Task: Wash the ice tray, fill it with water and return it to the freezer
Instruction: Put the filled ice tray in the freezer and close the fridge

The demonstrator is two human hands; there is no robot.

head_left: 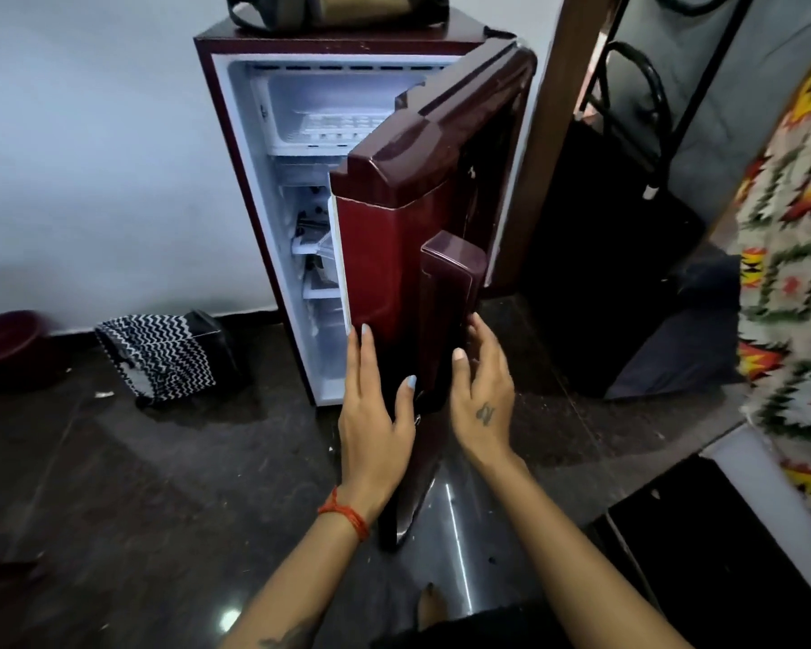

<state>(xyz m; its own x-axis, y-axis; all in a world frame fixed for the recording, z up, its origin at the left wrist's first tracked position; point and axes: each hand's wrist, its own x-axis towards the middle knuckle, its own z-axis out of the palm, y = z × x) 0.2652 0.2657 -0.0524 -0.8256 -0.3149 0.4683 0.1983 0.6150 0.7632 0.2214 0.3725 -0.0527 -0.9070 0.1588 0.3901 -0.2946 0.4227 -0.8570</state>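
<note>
The maroon fridge door (408,236) stands partly open and cuts across the cabinet opening, covering its right half from 12 to 3 o'clock. Between the door's white inner edge and the fridge's left wall (235,180) a tall gap stays open toward 11 o'clock, leading to the freezer compartment (328,105), where the ice tray (338,126) lies on its floor. Lower shelves with packets (312,241) crowd the gap further down. The left hand (375,409) lies flat on the door face; the right hand (483,391) is at the door handle (445,316). A patterned bag (158,356) lies on the floor at 9 o'clock.
</note>
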